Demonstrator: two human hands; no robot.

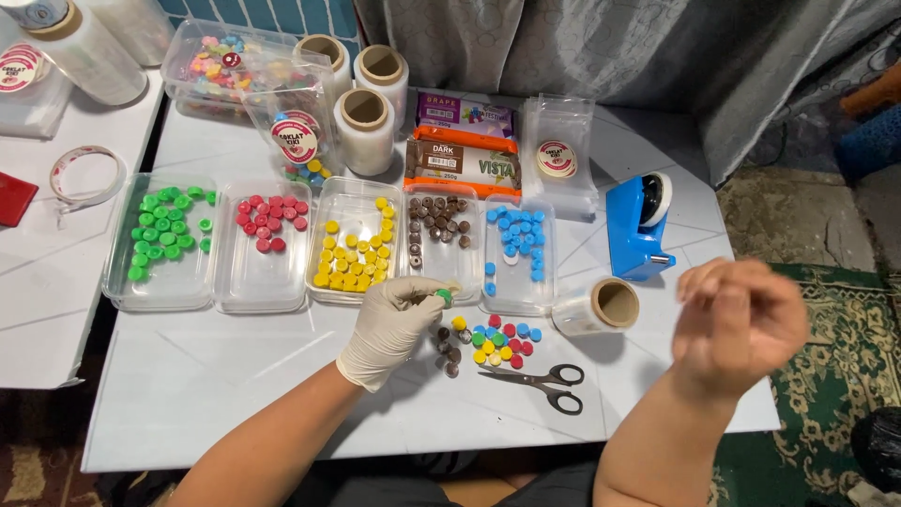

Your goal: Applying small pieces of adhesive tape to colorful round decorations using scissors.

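While a green candy piece sits pinched in the gloved left hand at frame center, the bare right hand, lower right, is loosely curled; contents cannot be told. Below: mixed candy pile, scissors. Above: 5 clear trays.

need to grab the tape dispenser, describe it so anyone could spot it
On the white table, look right of the row of clear trays. The tape dispenser stands beyond the blue-piece tray: the only solid blue block, with a tape roll on top.
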